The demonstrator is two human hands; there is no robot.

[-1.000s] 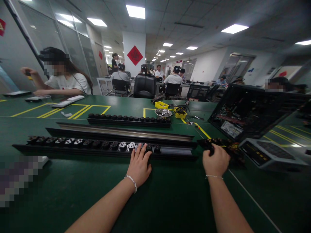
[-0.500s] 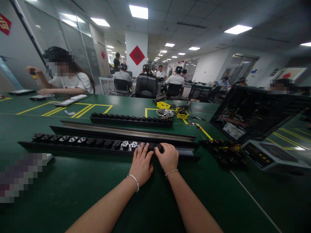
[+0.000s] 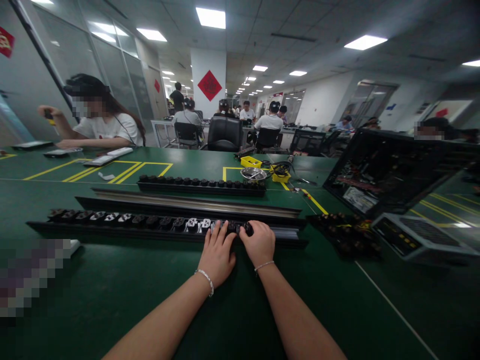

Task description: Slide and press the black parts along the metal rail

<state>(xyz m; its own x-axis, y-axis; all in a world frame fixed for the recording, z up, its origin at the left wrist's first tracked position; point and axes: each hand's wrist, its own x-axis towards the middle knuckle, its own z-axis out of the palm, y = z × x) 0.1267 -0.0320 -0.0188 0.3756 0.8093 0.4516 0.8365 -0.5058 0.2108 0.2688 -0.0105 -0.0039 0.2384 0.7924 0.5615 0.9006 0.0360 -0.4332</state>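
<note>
A long black channel [image 3: 112,233] lies across the table, filled with a row of black and white outlet sockets [image 3: 111,217], like the inside of a power strip. My left hand [image 3: 217,257] rests on the row with its fingers spread, tips touching the sockets near the right end. Just right of it, my right hand [image 3: 260,244] pinches a black socket [image 3: 248,229] between thumb and fingers, at the channel. Past that hand, the channel's right end shows a bare grey floor [image 3: 283,234]. Its fingers partly hide the socket.
Behind lies an empty black channel [image 3: 195,204], then another socket row [image 3: 202,184]. A metal bowl [image 3: 253,173] and yellow bins [image 3: 280,175] stand farther back. To the right are dark loose parts [image 3: 337,232], a power supply [image 3: 423,240] and an open computer case [image 3: 390,170]. A person [image 3: 105,120] sits across left.
</note>
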